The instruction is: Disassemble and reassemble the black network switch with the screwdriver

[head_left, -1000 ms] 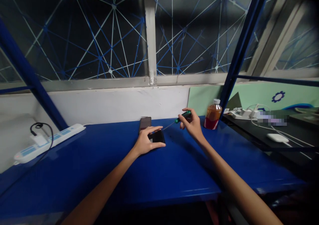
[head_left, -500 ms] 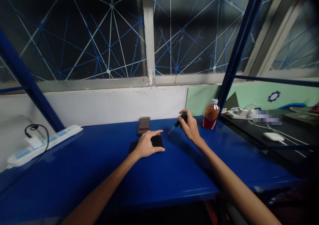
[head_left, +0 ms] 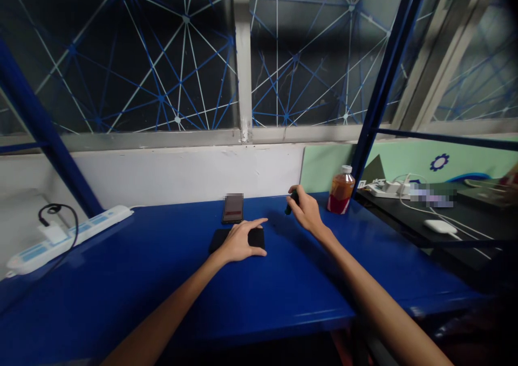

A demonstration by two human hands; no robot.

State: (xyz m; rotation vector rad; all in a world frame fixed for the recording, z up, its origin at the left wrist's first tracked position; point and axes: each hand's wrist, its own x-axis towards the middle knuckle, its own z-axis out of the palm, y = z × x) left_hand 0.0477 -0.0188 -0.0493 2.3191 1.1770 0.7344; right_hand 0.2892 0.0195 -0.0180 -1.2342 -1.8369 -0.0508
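Observation:
A flat black rectangular object lies on the blue table, its exact kind not clear. My left hand lies over it, thumb along the near edge and fingers across the far edge, gripping it; much of its middle is hidden under the palm. To the right, my right hand is raised above the tabletop, closed round the dark green handle of a screwdriver. The screwdriver's shaft cannot be made out now. A phone lies just beyond my left hand.
A bottle of orange-brown drink stands at the back right by a blue post. At the left lies a white power strip with a black cable. A black table at the right holds cables and a white charger.
The black object, tilted up earlier, now lies flat under my left hand. My right hand has drawn the screwdriver's tip away from it and turned the handle more upright.

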